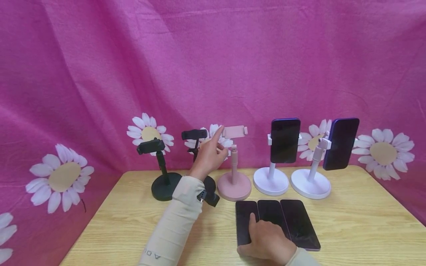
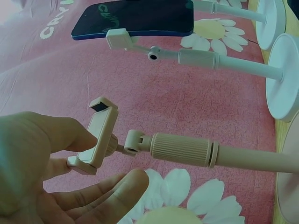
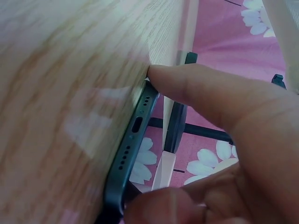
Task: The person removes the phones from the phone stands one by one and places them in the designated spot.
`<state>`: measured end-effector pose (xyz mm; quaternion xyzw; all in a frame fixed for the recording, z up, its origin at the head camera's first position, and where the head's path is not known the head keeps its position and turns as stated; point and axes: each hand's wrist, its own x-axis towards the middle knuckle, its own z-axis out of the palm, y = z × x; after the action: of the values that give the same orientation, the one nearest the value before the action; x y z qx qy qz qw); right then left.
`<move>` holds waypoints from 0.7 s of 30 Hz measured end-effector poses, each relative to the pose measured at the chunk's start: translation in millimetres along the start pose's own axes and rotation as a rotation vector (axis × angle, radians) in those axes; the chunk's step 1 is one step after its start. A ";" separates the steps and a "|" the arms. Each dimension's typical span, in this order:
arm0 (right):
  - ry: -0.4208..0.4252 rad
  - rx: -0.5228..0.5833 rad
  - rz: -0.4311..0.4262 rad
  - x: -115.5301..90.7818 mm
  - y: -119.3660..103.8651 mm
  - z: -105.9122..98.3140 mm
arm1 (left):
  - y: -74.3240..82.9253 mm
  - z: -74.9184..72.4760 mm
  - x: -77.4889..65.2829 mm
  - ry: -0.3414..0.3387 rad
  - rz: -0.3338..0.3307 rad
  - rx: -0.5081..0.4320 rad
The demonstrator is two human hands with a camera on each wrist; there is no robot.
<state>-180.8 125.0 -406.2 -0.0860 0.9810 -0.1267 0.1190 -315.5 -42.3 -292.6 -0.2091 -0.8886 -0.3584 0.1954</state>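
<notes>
My left hand [image 1: 210, 154] is at the clamp of the pink phone stand [image 1: 234, 184]. In the left wrist view the thumb and index finger pinch one end of that clamp [image 2: 96, 140], while the other fingers extend below it. My right hand [image 1: 269, 240] holds the leftmost of three dark smartphones [image 1: 243, 227] lying side by side on the table. Its thumb is by the near left corner and its index finger stretches over the screen. The right wrist view shows the phone's port edge [image 3: 136, 126] between thumb and fingers.
Two black phone stands [image 1: 163, 184] are on the left, one partly behind my left arm. On the right, two white stands [image 1: 271, 184] each carry a smartphone [image 1: 285, 142]. The other two flat phones [image 1: 301, 225] lie beside my right hand. A pink flowered cloth [image 1: 213, 66] hangs behind the wooden table [image 1: 110, 221].
</notes>
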 end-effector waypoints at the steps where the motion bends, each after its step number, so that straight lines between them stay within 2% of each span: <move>1: -0.001 0.002 0.001 -0.3 0.3 -0.3 | 0.1 1.2 0.1 -0.006 -0.005 -0.013; 6: -0.033 0.022 0.008 0.1 3.8 -2.1 | 3.1 5.6 -1.9 -0.039 -0.049 -0.064; 10: 0.013 0.078 -0.018 0.5 10.4 -8.9 | 5.6 6.4 -8.1 -0.035 -0.065 -0.097; 11: 0.042 0.103 -0.021 0.7 12.1 -12.5 | 5.7 6.3 -10.0 -0.025 -0.067 -0.107; 15: 0.250 0.196 -0.025 3.7 20.9 -33.5 | 6.1 7.2 -18.5 0.053 -0.067 -0.163; 18: 0.429 0.264 -0.008 5.2 31.3 -56.4 | 9.9 11.2 -23.3 0.119 -0.028 -0.211; 21: 0.557 0.335 0.036 4.8 44.5 -81.5 | 18.4 18.4 -25.7 0.152 0.014 -0.295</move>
<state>-212.3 185.0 -342.7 -0.0099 0.9428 -0.3029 -0.1392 -288.2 -23.0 -307.5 -0.2140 -0.8075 -0.4983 0.2320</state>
